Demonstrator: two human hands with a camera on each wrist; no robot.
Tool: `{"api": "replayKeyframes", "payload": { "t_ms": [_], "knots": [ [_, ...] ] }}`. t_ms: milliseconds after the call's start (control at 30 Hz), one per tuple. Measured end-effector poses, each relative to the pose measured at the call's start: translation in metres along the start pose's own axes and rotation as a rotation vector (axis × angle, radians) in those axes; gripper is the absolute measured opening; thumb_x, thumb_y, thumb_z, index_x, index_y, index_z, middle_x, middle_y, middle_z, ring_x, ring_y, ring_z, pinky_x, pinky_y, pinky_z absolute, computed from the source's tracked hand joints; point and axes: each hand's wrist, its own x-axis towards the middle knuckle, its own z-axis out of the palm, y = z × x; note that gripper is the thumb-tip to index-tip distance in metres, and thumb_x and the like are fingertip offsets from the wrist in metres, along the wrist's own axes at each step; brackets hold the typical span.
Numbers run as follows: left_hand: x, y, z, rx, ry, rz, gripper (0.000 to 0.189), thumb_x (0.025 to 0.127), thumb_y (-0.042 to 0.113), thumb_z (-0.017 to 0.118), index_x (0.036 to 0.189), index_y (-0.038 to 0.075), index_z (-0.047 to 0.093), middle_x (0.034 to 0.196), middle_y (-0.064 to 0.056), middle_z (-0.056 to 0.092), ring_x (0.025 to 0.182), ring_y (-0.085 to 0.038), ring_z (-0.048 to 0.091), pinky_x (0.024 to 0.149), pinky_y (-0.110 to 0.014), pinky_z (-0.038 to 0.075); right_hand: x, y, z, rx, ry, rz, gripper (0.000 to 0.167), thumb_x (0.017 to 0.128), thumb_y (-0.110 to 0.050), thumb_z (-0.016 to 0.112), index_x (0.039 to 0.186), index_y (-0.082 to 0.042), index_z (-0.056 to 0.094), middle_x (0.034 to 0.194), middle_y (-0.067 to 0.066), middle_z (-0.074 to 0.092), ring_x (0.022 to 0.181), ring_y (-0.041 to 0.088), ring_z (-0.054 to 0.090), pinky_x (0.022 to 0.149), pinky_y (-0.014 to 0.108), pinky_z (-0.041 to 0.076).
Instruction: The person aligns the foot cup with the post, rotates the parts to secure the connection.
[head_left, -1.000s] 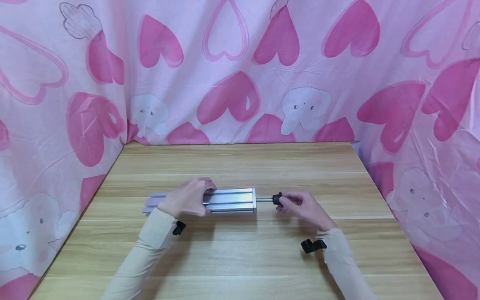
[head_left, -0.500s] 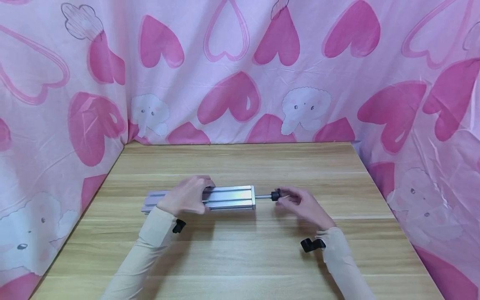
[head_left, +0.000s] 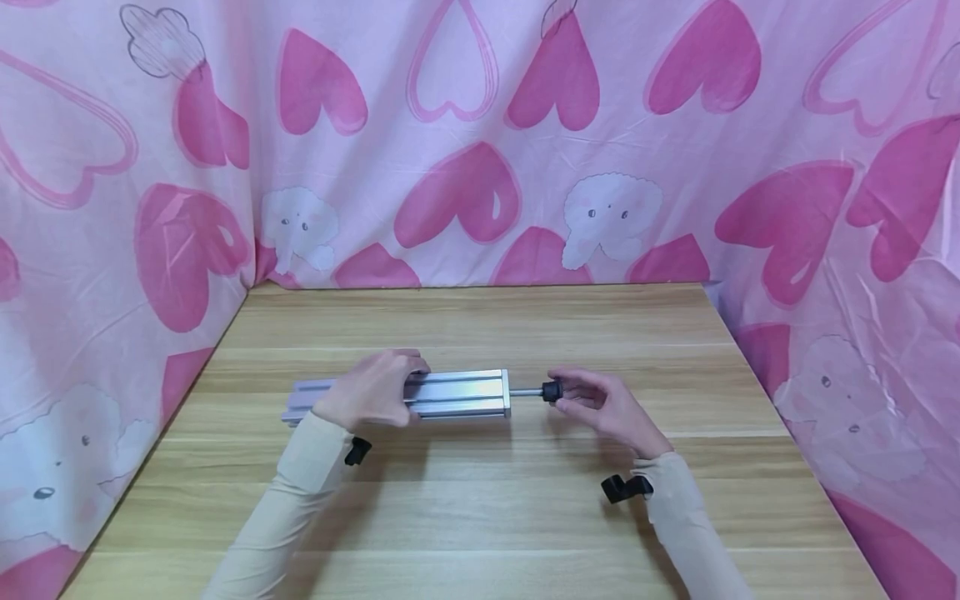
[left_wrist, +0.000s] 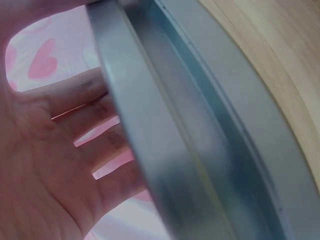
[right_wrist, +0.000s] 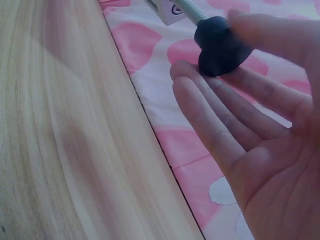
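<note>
Head view: a silvery metal bar, straight and grooved lengthwise, is held over the wood-grained surface, running from 9 to 3 o'clock. A slim threaded rod projects from its 3 o'clock end and carries a black flared knob. The left hand grips the bar near mid-length. The right hand, at the knob's 4 o'clock, pinches it between thumb and index finger; the remaining fingers extend loosely. Relative to one second earlier, bar and knob sit slightly nearer 12 o'clock, and the right fingers are spread wider.
</note>
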Motion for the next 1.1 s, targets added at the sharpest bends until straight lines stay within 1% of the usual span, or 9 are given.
{"api": "replayKeyframes", "payload": {
  "t_ms": [133,333,433,533,633,767,867,933,1100],
  "knots": [
    [0.0001,0.0007,0.0003,0.001,0.004,0.003,0.053,0.06,0.022,0.084,0.108,0.002,0.072,0.101,-0.006,0.073,0.081,-0.014,0.061,0.079,-0.035,0.056,-0.0006,-0.0004,0.0001,0.025,-0.009,0.038,0.044,0.095,-0.02,0.069,0.136,-0.004,0.062,0.116,0.013,0.074,0.1,0.022,0.074,0.09,0.024,0.056],
    [-0.0001,0.0019,0.0009,0.007,0.012,0.018,0.052,0.059,0.021,0.083,0.106,0.003,0.073,0.098,-0.005,0.072,0.078,-0.012,0.059,0.076,-0.033,0.055,0.0013,-0.0016,0.002,0.019,0.005,0.075,0.031,0.102,-0.025,0.059,0.117,-0.002,0.07,0.094,0.012,0.077,0.082,0.029,0.075,0.076,0.04,0.06],
    [0.0001,0.0029,0.0011,0.005,0.013,0.022,0.051,0.059,0.022,0.083,0.106,0.003,0.073,0.099,-0.005,0.072,0.077,-0.012,0.058,0.077,-0.032,0.055,0.0024,-0.003,0.0037,0.031,-0.002,0.1,0.033,0.104,-0.028,0.054,0.109,0.0,0.072,0.09,0.014,0.076,0.078,0.037,0.073,0.072,0.048,0.06],
    [0.0,0.0033,0.0011,0.005,0.009,0.018,0.051,0.06,0.022,0.084,0.106,0.003,0.073,0.099,-0.005,0.072,0.077,-0.012,0.059,0.077,-0.032,0.055,0.0029,-0.0043,0.0048,0.034,-0.016,0.122,0.038,0.105,-0.029,0.051,0.107,0.002,0.072,0.089,0.017,0.076,0.078,0.041,0.073,0.072,0.05,0.06],
    [-0.0004,0.0031,0.0009,0.002,0.006,0.01,0.051,0.059,0.021,0.084,0.106,0.003,0.073,0.099,-0.005,0.072,0.078,-0.012,0.059,0.077,-0.033,0.055,0.0016,-0.0052,0.0042,-0.007,-0.009,0.12,0.037,0.105,-0.03,0.052,0.116,0.001,0.07,0.096,0.017,0.076,0.084,0.035,0.074,0.078,0.041,0.06],
    [-0.0006,0.0024,0.0012,-0.009,-0.003,-0.001,0.052,0.059,0.02,0.084,0.107,0.003,0.073,0.1,-0.005,0.072,0.08,-0.012,0.06,0.078,-0.034,0.055,-0.0023,-0.0053,0.0025,-0.041,0.013,0.096,0.042,0.099,-0.025,0.064,0.137,-0.008,0.061,0.122,0.012,0.071,0.105,0.024,0.072,0.09,0.031,0.056],
    [-0.0004,0.0022,0.0008,-0.014,-0.009,-0.007,0.053,0.06,0.021,0.084,0.108,0.003,0.072,0.101,-0.005,0.072,0.081,-0.013,0.06,0.079,-0.034,0.055,-0.0041,-0.0042,0.0015,-0.01,0.012,0.063,0.058,0.09,-0.019,0.076,0.144,-0.017,0.055,0.139,0.008,0.062,0.119,0.024,0.066,0.1,0.039,0.053],
    [0.0,0.0028,0.0,-0.014,-0.008,-0.012,0.053,0.06,0.022,0.084,0.108,0.003,0.072,0.101,-0.006,0.072,0.081,-0.014,0.061,0.08,-0.035,0.056,-0.0044,-0.0032,0.0009,0.009,0.001,0.026,0.063,0.086,-0.016,0.079,0.144,-0.021,0.054,0.144,0.009,0.059,0.124,0.026,0.063,0.104,0.045,0.049],
    [0.0019,0.0031,-0.0003,-0.004,-0.006,-0.005,0.052,0.059,0.023,0.084,0.106,0.004,0.072,0.099,-0.004,0.072,0.08,-0.013,0.06,0.078,-0.034,0.055,-0.0034,-0.0014,0.0005,0.014,-0.002,-0.041,0.06,0.085,-0.008,0.079,0.14,-0.015,0.058,0.139,0.013,0.062,0.12,0.023,0.065,0.105,0.045,0.047]
  ]
}}
